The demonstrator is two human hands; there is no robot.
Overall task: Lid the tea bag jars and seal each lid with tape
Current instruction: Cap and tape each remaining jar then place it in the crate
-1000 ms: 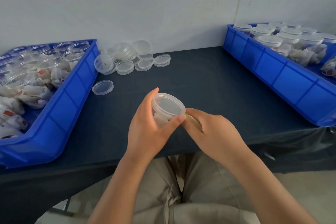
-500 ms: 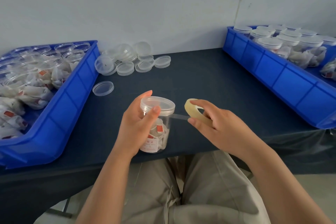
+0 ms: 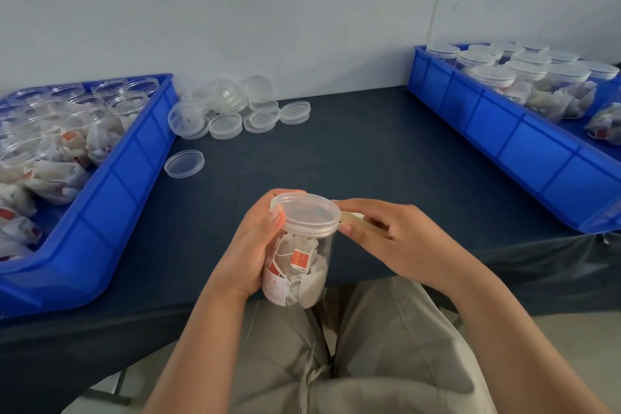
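- Over the near edge of the counter (image 3: 353, 151), above the person's lap, the left hand (image 3: 248, 252) wraps round a clear jar (image 3: 302, 265) of tea bags, thumb pressed at the rim.
- Its lid (image 3: 305, 213) is already seated. The right hand (image 3: 393, 242) grasps a tan tape roll (image 3: 356, 220), half hidden by the fingers, tight against the lid's edge. Sealing looks to be under way; whether a strip already sticks I cannot tell.
- Open jars (image 3: 127, 104) wait in the left tray (image 3: 111, 198); lidded jars (image 3: 494, 77) fill the right tray (image 3: 504, 131). Many remain to do.
- Spare lids (image 3: 235, 111) are heaped by the wall, with a single lid (image 3: 184, 163) lying apart.
- Jars are thin, rigid, see-through cylinders; lids are shallow cloudy discs with a raised rim; tea bags are soft white paper with strings and red tags; trays are ribbed hard blue plastic; the counter wears dark matte cloth.
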